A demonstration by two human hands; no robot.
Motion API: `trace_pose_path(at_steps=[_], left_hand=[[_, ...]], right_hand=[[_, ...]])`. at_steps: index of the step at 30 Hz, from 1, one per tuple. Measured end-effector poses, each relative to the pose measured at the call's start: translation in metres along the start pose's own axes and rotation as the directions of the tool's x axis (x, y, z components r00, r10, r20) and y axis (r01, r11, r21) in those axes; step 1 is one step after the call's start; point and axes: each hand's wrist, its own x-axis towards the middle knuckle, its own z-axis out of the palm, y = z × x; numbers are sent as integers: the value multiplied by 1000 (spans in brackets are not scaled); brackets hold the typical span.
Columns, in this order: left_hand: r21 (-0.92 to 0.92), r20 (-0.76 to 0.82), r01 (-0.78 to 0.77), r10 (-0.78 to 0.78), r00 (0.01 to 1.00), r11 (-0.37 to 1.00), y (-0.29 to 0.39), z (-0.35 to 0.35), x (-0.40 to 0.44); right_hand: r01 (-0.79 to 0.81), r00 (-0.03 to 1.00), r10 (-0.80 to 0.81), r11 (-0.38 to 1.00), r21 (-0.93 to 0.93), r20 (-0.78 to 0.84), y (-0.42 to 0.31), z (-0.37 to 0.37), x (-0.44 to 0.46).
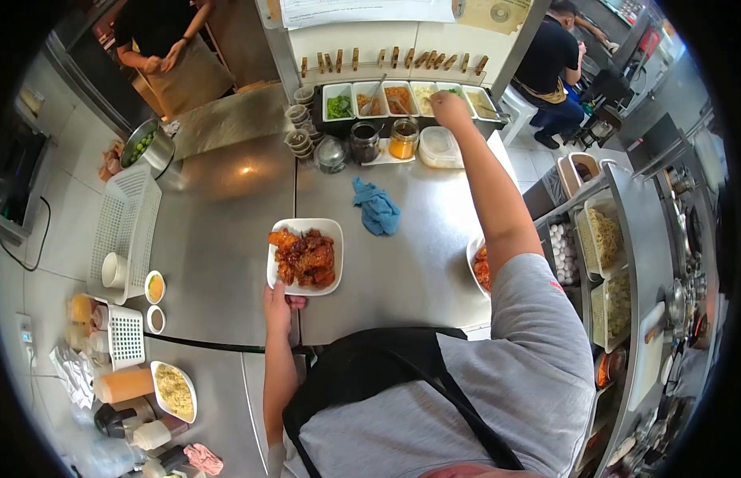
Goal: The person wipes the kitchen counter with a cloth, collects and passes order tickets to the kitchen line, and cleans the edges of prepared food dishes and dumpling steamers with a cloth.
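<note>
My left hand (pixel 279 307) grips the near left corner of a white square dish (pixel 304 292), its thumb at the rim and its fingers underneath. Glazed reddish-brown chicken pieces (pixel 306 259) fill the dish. My right arm stretches to the back of the counter. There my right hand (pixel 448 108) is at the garnish containers (pixel 422 97), bunched over one with green bits (pixel 453 90); what its fingertips hold is hidden. Beside it are containers of chopped greens (pixel 338 105), and brown and pale toppings, some with spoons.
A blue cloth (pixel 376 209) lies on the steel counter. Jars (pixel 403 139) and a lidded tub (pixel 440 146) stand behind it. Another bowl of red food (pixel 480 267) is partly behind my right arm. White baskets (pixel 131 223) stand left. Two other people are farther back.
</note>
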Motion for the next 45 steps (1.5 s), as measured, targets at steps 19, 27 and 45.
trace_pose_path(at_steps=[19, 27, 45], left_hand=[[-26, -23, 70, -70, 997, 997, 6, 2, 6], [-68, 11, 113, -113, 994, 991, 10, 0, 6], [-89, 33, 91, -89, 996, 992, 5, -2, 7]], right_hand=[[-122, 969, 237, 704, -699, 69, 119, -35, 37], [66, 951, 148, 759, -647, 271, 134, -39, 45], [-146, 988, 153, 882, 448, 21, 81, -73, -10]])
